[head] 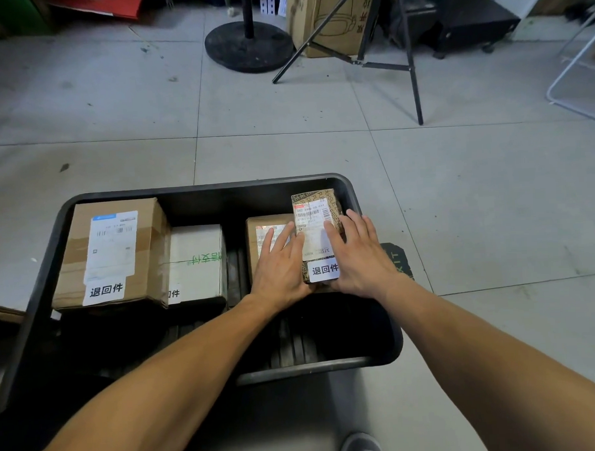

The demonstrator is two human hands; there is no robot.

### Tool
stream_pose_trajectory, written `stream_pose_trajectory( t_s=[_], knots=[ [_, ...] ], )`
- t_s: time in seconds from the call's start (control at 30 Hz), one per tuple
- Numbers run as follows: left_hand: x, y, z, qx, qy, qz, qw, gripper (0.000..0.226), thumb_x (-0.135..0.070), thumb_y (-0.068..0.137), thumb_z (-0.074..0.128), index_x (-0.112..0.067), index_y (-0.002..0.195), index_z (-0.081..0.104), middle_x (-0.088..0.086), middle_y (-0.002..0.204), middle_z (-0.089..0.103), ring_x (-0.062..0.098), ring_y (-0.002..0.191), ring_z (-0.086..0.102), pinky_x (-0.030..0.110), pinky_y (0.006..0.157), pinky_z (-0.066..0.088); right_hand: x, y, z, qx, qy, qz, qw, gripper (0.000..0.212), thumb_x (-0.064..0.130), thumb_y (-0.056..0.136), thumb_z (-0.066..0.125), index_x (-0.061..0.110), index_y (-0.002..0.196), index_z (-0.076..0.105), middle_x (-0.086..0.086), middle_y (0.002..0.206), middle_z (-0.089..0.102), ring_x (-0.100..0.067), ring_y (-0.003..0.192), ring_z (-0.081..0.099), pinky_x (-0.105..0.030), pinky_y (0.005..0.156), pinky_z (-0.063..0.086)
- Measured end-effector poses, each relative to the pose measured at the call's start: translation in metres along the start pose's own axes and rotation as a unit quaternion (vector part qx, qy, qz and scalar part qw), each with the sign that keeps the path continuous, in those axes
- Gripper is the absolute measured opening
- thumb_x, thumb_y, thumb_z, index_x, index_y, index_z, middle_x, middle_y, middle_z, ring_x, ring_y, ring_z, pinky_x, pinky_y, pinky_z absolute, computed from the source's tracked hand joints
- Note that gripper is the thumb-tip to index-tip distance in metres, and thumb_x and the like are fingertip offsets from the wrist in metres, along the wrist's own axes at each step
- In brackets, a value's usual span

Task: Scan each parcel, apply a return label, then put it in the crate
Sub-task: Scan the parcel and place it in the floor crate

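Both arms reached into the black crate [44, 268]. The left hand [280, 263] and right hand [359, 257], fingers flat and relaxed, pressed the labelled parcel [314, 224] at its two o'clock corner; three boxes lay beside it.

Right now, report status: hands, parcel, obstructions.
Left hand and right hand open, flat on small brown printed parcel inside black plastic crate. White return label on. Parcel overlaps brown cardboard box. No obstruction seen.
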State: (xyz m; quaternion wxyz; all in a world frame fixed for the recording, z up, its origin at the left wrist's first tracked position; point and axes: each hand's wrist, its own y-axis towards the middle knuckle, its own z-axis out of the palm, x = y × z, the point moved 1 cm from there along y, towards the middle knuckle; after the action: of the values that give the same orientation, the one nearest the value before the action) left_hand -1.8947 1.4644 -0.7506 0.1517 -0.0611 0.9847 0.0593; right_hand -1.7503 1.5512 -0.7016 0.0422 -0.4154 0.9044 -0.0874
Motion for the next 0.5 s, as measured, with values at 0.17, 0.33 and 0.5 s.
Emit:
stream_pose_trajectory(
  t_s=[0.17, 0.33, 0.5],
  knots=[
    [0.008, -0.001, 0.002, 0.008, 0.006, -0.004, 1.0, 0.098, -0.064, 0.081, 0.063, -0.004, 0.152, 0.03, 0.011, 0.158, 0.036, 0.022, 0.154, 0.008, 0.032, 0.116, -0.025, 0.006, 0.004, 0.004, 0.007, 0.008, 0.01, 1.0, 0.113, 0.069, 0.077, 0.065, 0.01, 0.155, 0.009, -0.023, 0.16, 0.013, -0.038, 0.151, -0.002, -0.046, 0.121, -0.01],
    [0.018, -0.004, 0.0, 0.003, -0.016, -0.012, 1.0, 0.095, -0.061, 0.08, 0.063, -0.006, 0.152, 0.033, 0.01, 0.159, 0.036, 0.022, 0.154, 0.011, 0.035, 0.121, -0.016, 0.019, 0.006, 0.004, -0.016, 0.039, 0.001, 0.999, 0.109, 0.064, 0.079, 0.067, 0.009, 0.155, 0.013, -0.026, 0.16, 0.01, -0.038, 0.151, -0.002, -0.045, 0.121, -0.01],
    [0.025, -0.003, -0.003, -0.008, -0.022, -0.023, 0.999, 0.097, -0.066, 0.076, 0.061, -0.01, 0.152, 0.035, 0.008, 0.158, 0.037, 0.021, 0.154, 0.012, 0.035, 0.123, -0.011, 0.023, 0.011, 0.004, -0.045, 0.039, -0.018, 0.998, 0.102, 0.066, 0.077, 0.069, 0.007, 0.149, 0.03, -0.031, 0.157, 0.016, -0.04, 0.151, 0.001, -0.043, 0.119, -0.012]
  ],
)
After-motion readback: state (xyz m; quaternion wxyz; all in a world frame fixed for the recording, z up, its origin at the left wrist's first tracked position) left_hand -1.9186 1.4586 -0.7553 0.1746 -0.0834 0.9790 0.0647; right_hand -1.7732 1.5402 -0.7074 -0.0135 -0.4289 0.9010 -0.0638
